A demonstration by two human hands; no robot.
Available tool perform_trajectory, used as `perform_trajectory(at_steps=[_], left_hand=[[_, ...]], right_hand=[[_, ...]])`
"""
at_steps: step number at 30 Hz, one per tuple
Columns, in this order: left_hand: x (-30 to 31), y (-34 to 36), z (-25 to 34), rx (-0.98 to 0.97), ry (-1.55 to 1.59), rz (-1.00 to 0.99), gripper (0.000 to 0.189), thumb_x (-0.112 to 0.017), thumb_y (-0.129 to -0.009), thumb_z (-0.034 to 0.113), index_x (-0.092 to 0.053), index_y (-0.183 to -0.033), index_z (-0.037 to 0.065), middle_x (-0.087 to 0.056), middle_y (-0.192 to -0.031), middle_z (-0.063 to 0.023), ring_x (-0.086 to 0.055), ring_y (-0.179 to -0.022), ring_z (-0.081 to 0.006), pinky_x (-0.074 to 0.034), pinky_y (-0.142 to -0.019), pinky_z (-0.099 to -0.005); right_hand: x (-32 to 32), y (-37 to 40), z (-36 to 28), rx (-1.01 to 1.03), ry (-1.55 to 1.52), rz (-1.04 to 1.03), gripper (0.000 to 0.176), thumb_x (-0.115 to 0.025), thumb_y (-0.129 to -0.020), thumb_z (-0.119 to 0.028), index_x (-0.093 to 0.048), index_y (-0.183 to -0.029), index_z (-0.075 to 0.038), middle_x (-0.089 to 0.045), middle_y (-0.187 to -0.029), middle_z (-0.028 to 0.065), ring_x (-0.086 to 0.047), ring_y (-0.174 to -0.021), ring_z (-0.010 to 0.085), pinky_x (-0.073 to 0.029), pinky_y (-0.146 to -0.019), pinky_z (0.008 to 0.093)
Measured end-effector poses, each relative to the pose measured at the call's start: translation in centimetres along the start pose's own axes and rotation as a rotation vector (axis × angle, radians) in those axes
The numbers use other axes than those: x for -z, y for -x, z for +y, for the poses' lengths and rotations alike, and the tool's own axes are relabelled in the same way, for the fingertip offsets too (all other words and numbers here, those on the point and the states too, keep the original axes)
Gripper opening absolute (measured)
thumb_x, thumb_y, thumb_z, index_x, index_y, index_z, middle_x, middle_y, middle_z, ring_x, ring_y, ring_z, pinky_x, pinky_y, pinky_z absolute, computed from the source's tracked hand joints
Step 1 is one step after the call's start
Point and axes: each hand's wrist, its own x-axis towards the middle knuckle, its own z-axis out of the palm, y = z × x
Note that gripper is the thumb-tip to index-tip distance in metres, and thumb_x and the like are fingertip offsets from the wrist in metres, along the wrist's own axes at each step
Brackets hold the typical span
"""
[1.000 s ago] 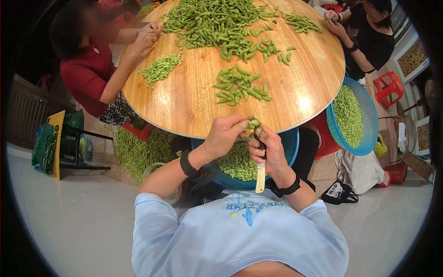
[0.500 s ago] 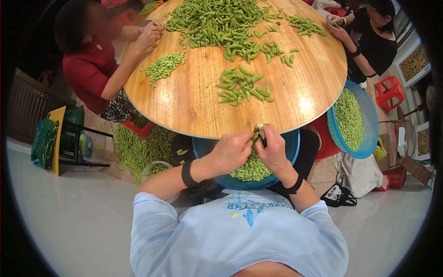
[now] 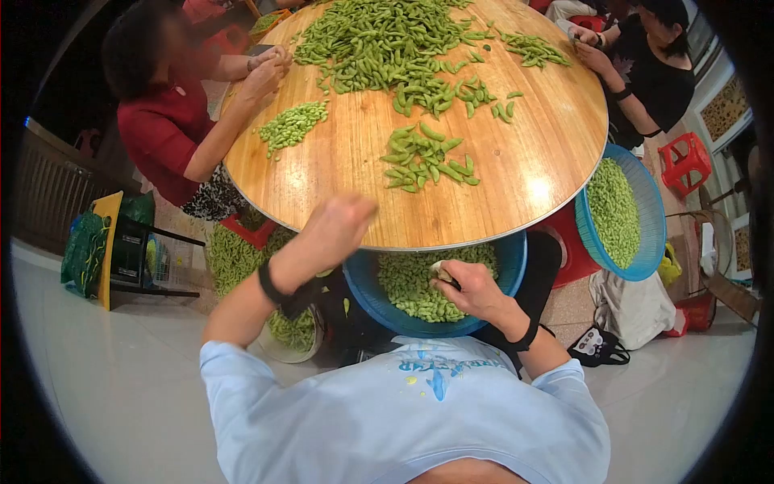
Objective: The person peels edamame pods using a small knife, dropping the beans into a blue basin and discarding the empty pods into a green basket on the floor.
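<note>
My left hand (image 3: 334, 230) is raised by the near left edge of the round wooden table (image 3: 314, 177), its fingers smeared by motion. Over a blue basin (image 3: 371, 298) of shelled beans (image 3: 427, 294), my right hand (image 3: 472, 289) is closed round something small, with a pale bit and a dark bit at the fingertips; what it is I cannot make out. Ahead of my hands, a small group of green pods (image 3: 419, 157) lies on the table, with a large pod heap (image 3: 387, 40) behind it.
A person in red (image 3: 161, 137) sits at the left beside a pile of beans (image 3: 292, 127). At the right is a person in black (image 3: 653, 73), near a blue basket (image 3: 653, 234) and a red stool (image 3: 685, 165). A white bucket (image 3: 282, 351) stands lower left.
My hands have parted. The left has moved left and up, away from the basin; the right has dropped lower over the beans. The view has shifted slightly.
</note>
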Motion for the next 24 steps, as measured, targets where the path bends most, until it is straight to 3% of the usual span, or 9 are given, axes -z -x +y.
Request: perform_trajectory(at_steps=[4, 7, 10, 14, 17, 19, 20, 22, 24], left_hand=[[-3.4, -8.7, -3.4, 0.062, 0.102, 0.303, 0.020, -0.060, -0.086, 0.016, -0.064, -0.087, -0.004, -0.062, -0.082, -0.0244, -0.060, -0.077, -0.0399, -0.048, -0.068, -0.0449], [-3.3, -11.9, -3.0, 0.432, 0.009, 0.081, 0.033, -0.068, -0.080, 0.026, -0.063, -0.079, -0.008, -0.063, -0.077, -0.0270, -0.064, -0.075, -0.0394, -0.051, -0.068, -0.0442], [-3.4, -12.4, -4.0, 0.473, 0.144, 0.017, 0.039, -0.072, -0.075, 0.030, -0.064, -0.076, -0.009, -0.064, -0.074, -0.0259, -0.066, -0.074, -0.0363, -0.051, -0.066, -0.0413], [-4.0, -11.2, -6.8, 0.462, 0.355, -0.002, 0.037, -0.070, -0.075, 0.028, -0.066, -0.079, -0.008, -0.065, -0.074, -0.0236, -0.065, -0.072, -0.0337, -0.051, -0.066, -0.0393], [-4.2, -10.0, -6.7, 0.392, 0.319, 0.203, 0.031, -0.067, -0.077, 0.022, -0.066, -0.085, -0.007, -0.065, -0.075, -0.0232, -0.064, -0.070, -0.0331, -0.051, -0.065, -0.0406], [-4.3, -8.9, -5.5, 0.279, 0.285, 0.328, 0.024, -0.063, -0.085, 0.016, -0.064, -0.097, -0.005, -0.064, -0.075, -0.0094, -0.058, -0.060, -0.0160, -0.045, -0.052, -0.0310], [-4.1, -8.2, -4.3, 0.276, 0.286, 0.324, 0.024, -0.063, -0.085, 0.016, -0.064, -0.097, -0.005, -0.064, -0.075, -0.0094, -0.058, -0.060, -0.0160, -0.045, -0.052, -0.0310], [-3.2, -6.8, -1.3, 0.439, 1.022, 0.075, 0.022, -0.057, -0.091, 0.013, -0.061, -0.106, -0.002, -0.060, -0.076, -0.0029, -0.055, -0.060, -0.0076, -0.042, -0.049, -0.0222], [-3.5, -5.3, 0.9, 0.422, 1.150, -0.009, 0.021, -0.055, -0.093, 0.014, -0.060, -0.107, -0.002, -0.058, -0.075, -0.0008, -0.053, -0.059, -0.0053, -0.040, -0.049, -0.0197]], right_hand=[[-0.4, -0.3, -0.4, 0.050, -0.074, 0.062, 0.021, -0.068, -0.079, -0.005, -0.058, -0.096, 0.002, -0.055, -0.069, 0.0147, -0.056, -0.058, 0.0298, -0.044, -0.053, 0.0353], [0.2, -0.1, -0.8, -0.037, -0.147, 0.099, 0.022, -0.066, -0.081, -0.006, -0.057, -0.100, 0.003, -0.059, -0.074, 0.0161, -0.060, -0.063, 0.0306, -0.047, -0.056, 0.0366], [0.2, 0.4, 0.0, -0.071, -0.125, 0.096, 0.025, -0.065, -0.081, -0.004, -0.057, -0.103, 0.004, -0.060, -0.076, 0.0167, -0.059, -0.064, 0.0292, -0.047, -0.057, 0.0343], [0.2, -0.1, 0.0, -0.059, -0.161, 0.160, 0.027, -0.062, -0.084, -0.005, -0.056, -0.109, 0.005, -0.058, -0.076, 0.0173, -0.058, -0.063, 0.0285, -0.047, -0.058, 0.0329], [0.4, -0.9, -0.4, -0.065, -0.238, 0.196, 0.029, -0.057, -0.088, -0.006, -0.054, -0.115, 0.005, -0.055, -0.073, 0.0126, -0.057, -0.062, 0.0228, -0.048, -0.060, 0.0321], [0.5, -1.2, -0.4, -0.188, -0.536, 0.187, 0.032, -0.049, -0.095, -0.010, -0.050, -0.124, 0.003, -0.053, -0.072, 0.0068, -0.054, -0.059, 0.0138, -0.046, -0.054, 0.0279], [0.7, -1.6, -0.6, -0.191, -0.537, 0.192, 0.032, -0.049, -0.095, -0.010, -0.050, -0.124, 0.003, -0.053, -0.072, 0.0068, -0.054, -0.059, 0.0138, -0.046, -0.054, 0.0279], [1.3, -2.5, -1.2, -0.335, -0.887, 0.235, 0.034, -0.043, -0.099, -0.014, -0.046, -0.129, 0.001, -0.052, -0.073, 0.0029, -0.049, -0.057, 0.0075, -0.041, -0.047, 0.0225], [1.2, -3.4, -1.3, -0.337, -1.000, 0.279, 0.035, -0.042, -0.099, -0.015, -0.045, -0.131, 0.000, -0.052, -0.075, 0.0033, -0.047, -0.056, 0.0068, -0.038, -0.045, 0.0208]])
